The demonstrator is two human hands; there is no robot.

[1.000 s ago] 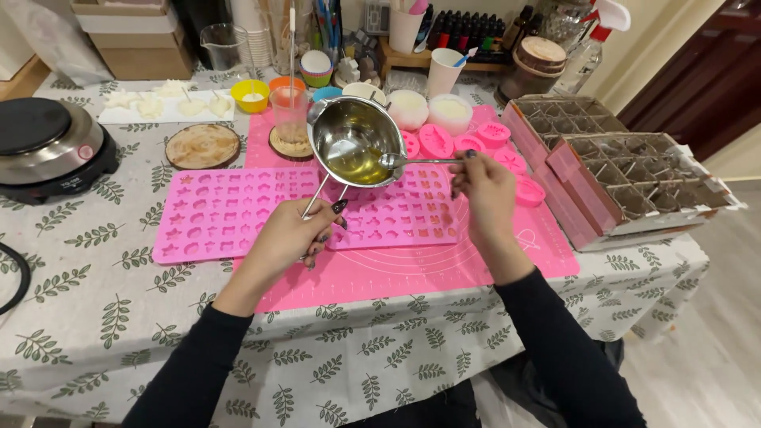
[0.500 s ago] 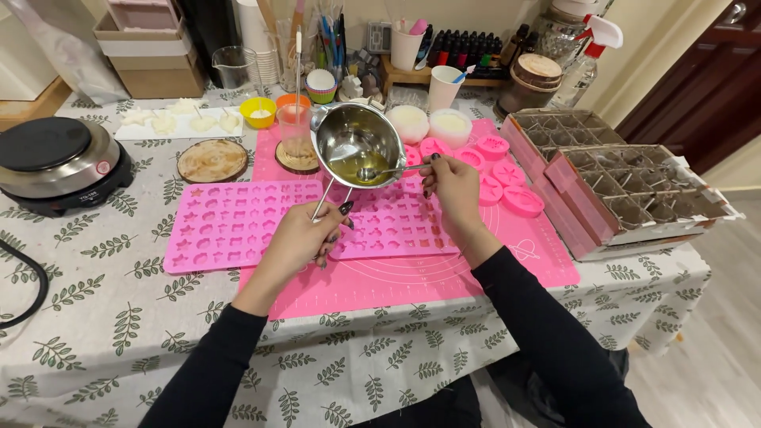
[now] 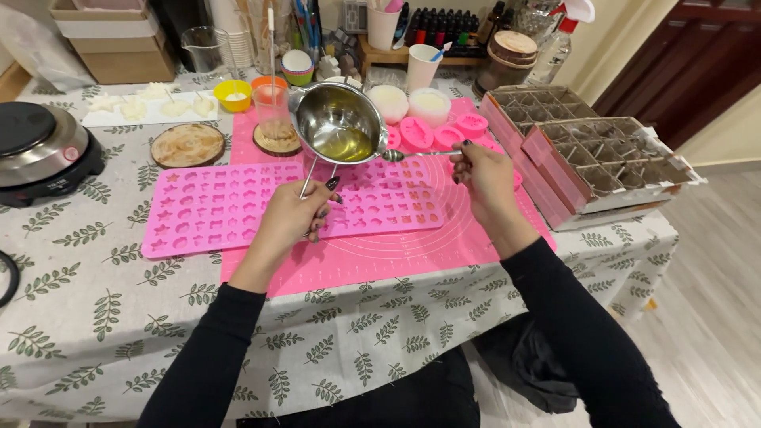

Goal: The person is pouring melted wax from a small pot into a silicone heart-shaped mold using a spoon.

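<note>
Leftmost, the pink silicone mould tray point(image 3: 238, 208) lies flat, its small cavities apparently unfilled as yet. Next, the left hand point(image 3: 295, 215) wraps its fingers round the handle of the steel melting pot point(image 3: 339, 123), tilted above the tray with yellowish liquid inside. Rightward, the right hand point(image 3: 485, 176) pinches a spoon point(image 3: 420, 154) beside the pot's rim.

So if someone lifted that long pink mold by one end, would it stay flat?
Probably not. The mold looks thin and rubbery, so it would likely sag. It seems light, and its many small cavities appear mostly empty, so little should spill.
</note>
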